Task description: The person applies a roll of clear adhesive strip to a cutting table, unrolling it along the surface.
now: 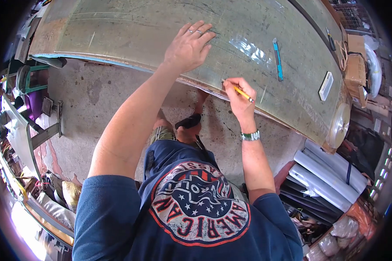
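My left hand point(188, 48) lies flat on the worn greenish tabletop point(130, 30), fingers spread, with rings on it. Close to the table's near edge, my right hand point(240, 96) is closed around a yellow pencil point(244, 94). The pencil's tip points down at the surface by that edge; whether it touches cannot be made out. Beyond the right hand, a shiny reflective patch point(251, 50) shows on the tabletop, perhaps clear film. A teal utility knife point(277, 60) lies to the right of it.
A small white block point(326, 86) and a clear roll point(339, 125) sit toward the table's right end. A dark-handled tool point(331, 40) rests near a long dark bar point(313, 26). Large rolls of sheet material point(324, 174) lie at lower right. A metal-framed stand point(24, 130) is at left.
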The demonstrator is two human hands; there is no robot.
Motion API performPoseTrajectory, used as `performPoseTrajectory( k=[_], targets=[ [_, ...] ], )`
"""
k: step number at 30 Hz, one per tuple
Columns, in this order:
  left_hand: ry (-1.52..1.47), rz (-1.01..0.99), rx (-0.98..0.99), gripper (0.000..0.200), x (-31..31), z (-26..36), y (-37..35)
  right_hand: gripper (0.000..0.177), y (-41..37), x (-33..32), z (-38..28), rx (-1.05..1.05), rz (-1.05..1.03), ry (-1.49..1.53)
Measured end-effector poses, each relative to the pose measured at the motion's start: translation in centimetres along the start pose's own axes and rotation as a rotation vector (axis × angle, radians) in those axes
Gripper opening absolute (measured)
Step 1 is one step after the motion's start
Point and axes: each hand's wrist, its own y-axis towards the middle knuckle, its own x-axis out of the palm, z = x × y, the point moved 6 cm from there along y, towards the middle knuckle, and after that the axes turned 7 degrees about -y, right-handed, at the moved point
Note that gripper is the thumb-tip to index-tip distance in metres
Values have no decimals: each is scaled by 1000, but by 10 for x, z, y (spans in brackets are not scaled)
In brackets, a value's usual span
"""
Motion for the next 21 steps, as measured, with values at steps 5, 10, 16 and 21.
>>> performPoseTrajectory(
  k=[5,10,16,21],
  targets=[
    [-13,0,-5,38,-3,0,1,14,-3,0,-3,-48,-105,-100],
    [4,-13,-7,39,-1,1,0,12,-2,-2,-8,-41,-50,-85],
    [-4,-21,-11,40,-2,2,1,11,2,-2,4,-41,-23,-42],
    [-9,-34,-18,40,-2,2,1,13,24,-5,-4,-85,124,-116]
  ],
)
